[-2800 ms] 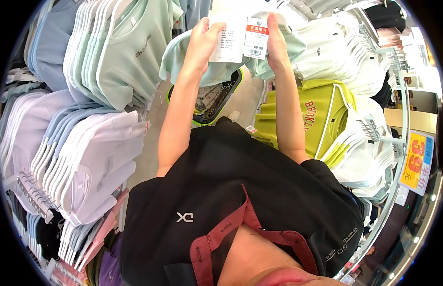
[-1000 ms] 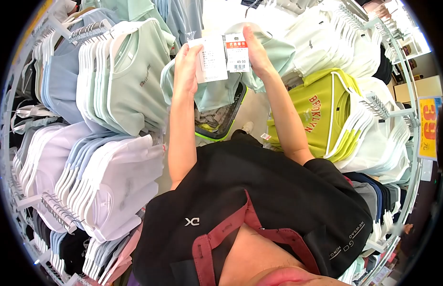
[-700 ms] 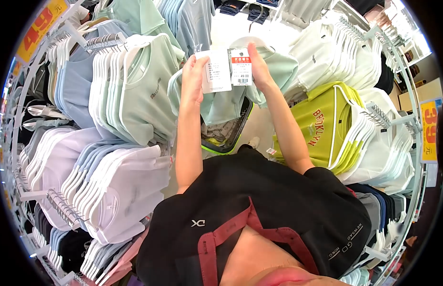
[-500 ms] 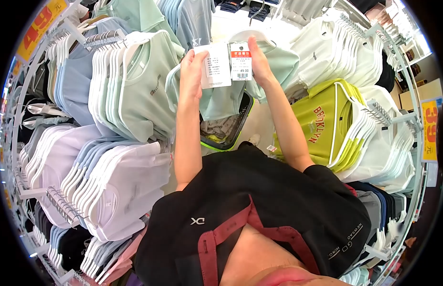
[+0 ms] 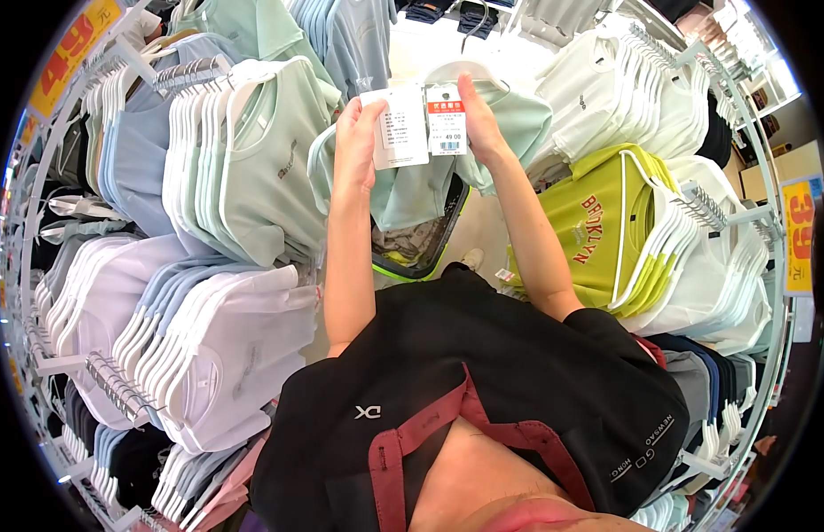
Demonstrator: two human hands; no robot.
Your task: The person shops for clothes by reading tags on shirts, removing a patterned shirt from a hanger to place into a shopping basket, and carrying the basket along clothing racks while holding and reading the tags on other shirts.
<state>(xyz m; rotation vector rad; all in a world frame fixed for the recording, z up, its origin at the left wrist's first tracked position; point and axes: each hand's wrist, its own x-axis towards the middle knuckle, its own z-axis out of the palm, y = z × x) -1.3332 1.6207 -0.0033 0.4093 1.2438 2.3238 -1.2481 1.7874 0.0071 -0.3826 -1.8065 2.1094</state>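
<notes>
My left hand [image 5: 356, 142] pinches a white printed tag [image 5: 401, 127] between thumb and fingers. Beside it, my right hand [image 5: 480, 120] grips the edge of a second tag [image 5: 447, 120], which has a red band and the price 49.00. Both tags face me, side by side, in front of a pale green shirt [image 5: 410, 192]. That shirt is on a white hanger [image 5: 465, 67], its hook pointing up. The fingers behind the tags are partly hidden.
Racks of mint [image 5: 274, 168] and white shirts [image 5: 239, 355] stand at the left. Yellow-green shirts [image 5: 598, 226] and white shirts [image 5: 589, 97] hang at the right. Below the held shirt is a black basket [image 5: 447, 232] with green trim, containing clothes.
Compared with the oldest frame, the tags, shirt and both hands appear lower in view, and the racks have shifted. Over the last half second almost nothing differs; both hands keep their hold.
</notes>
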